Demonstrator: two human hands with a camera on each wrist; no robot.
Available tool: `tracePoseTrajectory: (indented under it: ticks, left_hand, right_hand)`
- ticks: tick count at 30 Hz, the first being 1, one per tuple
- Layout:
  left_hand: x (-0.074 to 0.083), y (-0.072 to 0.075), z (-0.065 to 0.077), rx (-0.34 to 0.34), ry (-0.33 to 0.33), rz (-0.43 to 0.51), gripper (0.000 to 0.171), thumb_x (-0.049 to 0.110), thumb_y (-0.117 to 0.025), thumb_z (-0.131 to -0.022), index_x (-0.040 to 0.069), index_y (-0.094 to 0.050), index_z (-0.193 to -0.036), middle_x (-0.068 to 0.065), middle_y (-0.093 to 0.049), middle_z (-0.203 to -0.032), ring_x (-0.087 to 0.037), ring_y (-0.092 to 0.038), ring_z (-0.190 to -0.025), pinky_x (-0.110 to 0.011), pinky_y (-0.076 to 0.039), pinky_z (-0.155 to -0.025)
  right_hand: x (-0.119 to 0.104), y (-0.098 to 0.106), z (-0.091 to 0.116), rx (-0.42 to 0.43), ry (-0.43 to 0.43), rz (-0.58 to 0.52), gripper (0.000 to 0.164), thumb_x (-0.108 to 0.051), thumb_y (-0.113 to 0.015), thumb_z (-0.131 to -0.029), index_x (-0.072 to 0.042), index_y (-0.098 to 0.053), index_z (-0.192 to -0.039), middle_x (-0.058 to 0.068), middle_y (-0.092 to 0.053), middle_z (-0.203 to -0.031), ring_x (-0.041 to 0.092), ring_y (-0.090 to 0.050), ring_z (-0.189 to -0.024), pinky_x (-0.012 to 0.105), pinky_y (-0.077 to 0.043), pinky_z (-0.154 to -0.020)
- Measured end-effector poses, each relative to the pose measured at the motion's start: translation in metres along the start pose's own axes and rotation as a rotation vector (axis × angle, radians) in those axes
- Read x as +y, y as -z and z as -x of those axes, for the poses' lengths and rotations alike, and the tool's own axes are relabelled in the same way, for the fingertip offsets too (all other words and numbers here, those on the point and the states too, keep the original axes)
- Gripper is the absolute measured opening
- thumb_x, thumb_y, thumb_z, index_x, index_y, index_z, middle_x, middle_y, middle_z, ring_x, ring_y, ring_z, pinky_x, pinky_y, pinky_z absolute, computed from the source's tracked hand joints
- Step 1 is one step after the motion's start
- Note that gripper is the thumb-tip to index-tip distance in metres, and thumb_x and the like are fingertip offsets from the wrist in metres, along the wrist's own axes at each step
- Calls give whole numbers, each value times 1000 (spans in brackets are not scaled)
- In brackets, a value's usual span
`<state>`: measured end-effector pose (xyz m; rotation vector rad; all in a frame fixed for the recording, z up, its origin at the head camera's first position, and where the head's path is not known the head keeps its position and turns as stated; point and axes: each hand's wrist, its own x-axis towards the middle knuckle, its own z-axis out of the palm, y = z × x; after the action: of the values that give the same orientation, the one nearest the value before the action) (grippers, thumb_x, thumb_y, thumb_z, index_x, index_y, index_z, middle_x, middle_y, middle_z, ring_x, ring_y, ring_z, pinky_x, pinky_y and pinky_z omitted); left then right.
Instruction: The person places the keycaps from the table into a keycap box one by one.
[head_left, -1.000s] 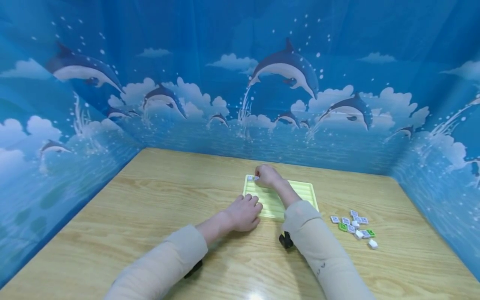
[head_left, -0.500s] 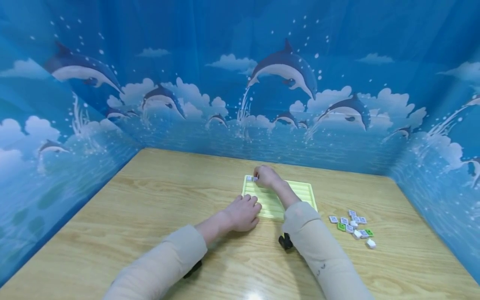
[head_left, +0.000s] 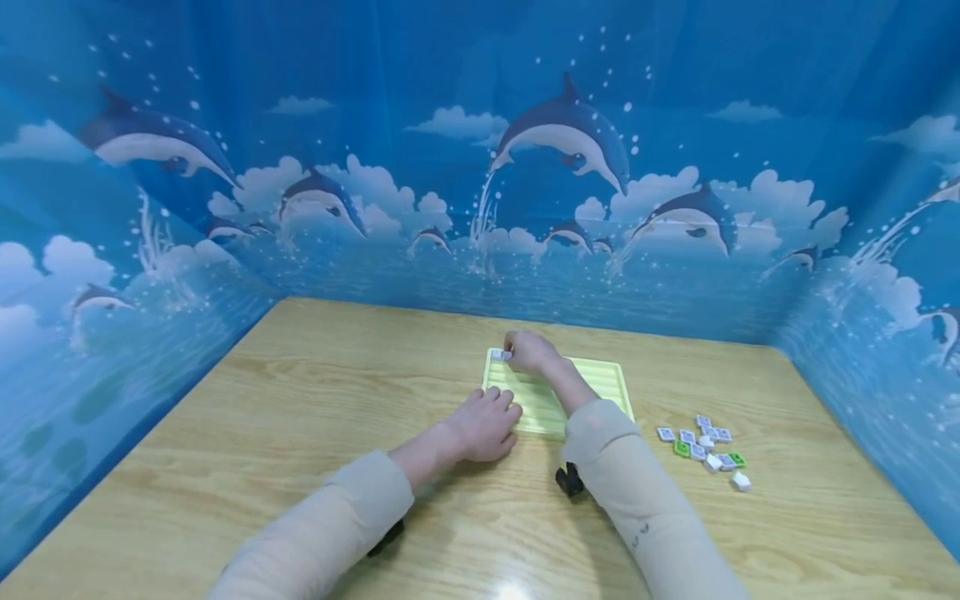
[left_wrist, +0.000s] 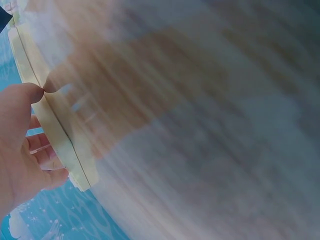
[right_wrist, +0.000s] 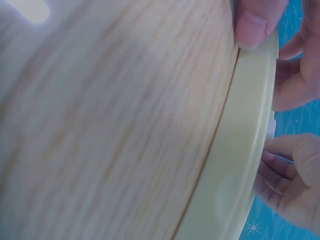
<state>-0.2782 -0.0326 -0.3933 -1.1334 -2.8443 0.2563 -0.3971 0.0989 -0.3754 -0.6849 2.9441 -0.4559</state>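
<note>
A pale yellow ridged tray (head_left: 611, 387) lies on the table. My left hand (head_left: 487, 422) holds its near left edge; in the left wrist view the thumb (left_wrist: 31, 92) presses the tray's outer wall (left_wrist: 55, 120), with the fingers on the other side. Over the far left corner, my right hand (head_left: 531, 352) pinches a small white tile (head_left: 507, 356), largely covered by the fingertips. Beside that tile sits another white tile (head_left: 496, 355), in the tray's corner. The right wrist view shows my right hand (right_wrist: 295, 175) beyond the tray rim, near a white piece (right_wrist: 271, 126).
Right of the tray lies a loose group of small white tiles (head_left: 665, 434), two green tiles (head_left: 681, 448) and a few white blocks (head_left: 741, 482). A blue dolphin-print curtain (head_left: 465, 167) stands round the wooden table (head_left: 337, 375).
My right hand has shifted slightly left, bringing its tile closer to the corner tile. The left hand stays on the tray edge. The head view has drifted a little.
</note>
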Motion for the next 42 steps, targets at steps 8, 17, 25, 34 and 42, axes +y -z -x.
tracePoseTrajectory:
  ticks: [8, 17, 25, 34, 42]
  left_hand:
    - [-4, 3, 2, -8, 9, 4, 35, 36, -48, -94, 10, -53, -116, -7, -49, -112, -23, -46, -104, -40, -41, -92]
    - [-6, 6, 3, -14, 16, 2, 37, 36, -47, -94, 9, -52, -119, -8, -49, -114, -23, -46, -105, -41, -40, -94]
    - [-4, 3, 1, -28, 18, 33, 37, 35, -47, -94, 10, -52, -121, -8, -49, -116, -23, -46, -108, -42, -39, -95]
    - [-2, 1, 0, -34, 21, 47, 37, 34, -47, -94, 10, -53, -120, -8, -49, -117, -23, -46, -108, -42, -38, -96]
    - [-2, 0, 1, -23, 6, 56, 36, 34, -48, -94, 9, -53, -119, -8, -49, -114, -24, -46, -107, -43, -38, -95]
  right_hand:
    - [1, 7, 0, -17, 9, -33, 23, -6, -57, -85, 0, -59, -107, 12, -62, -102, 25, -58, -90, 36, -49, -79]
    - [15, 21, 14, -52, 0, -68, 30, -6, -49, -90, 5, -55, -117, 19, -58, -114, 32, -54, -106, 41, -46, -89]
    - [36, 29, 35, -123, -2, -65, 32, -6, -46, -91, 7, -53, -119, 22, -56, -118, 35, -52, -109, 44, -45, -90]
    - [53, 42, 62, -144, 14, -56, 29, -10, -47, -93, 7, -54, -116, 19, -58, -109, 28, -55, -92, 43, -46, -82]
    - [69, 54, 86, -137, -15, -49, 24, -10, -55, -90, 6, -58, -108, 17, -60, -103, 33, -57, -96, 44, -48, -81]
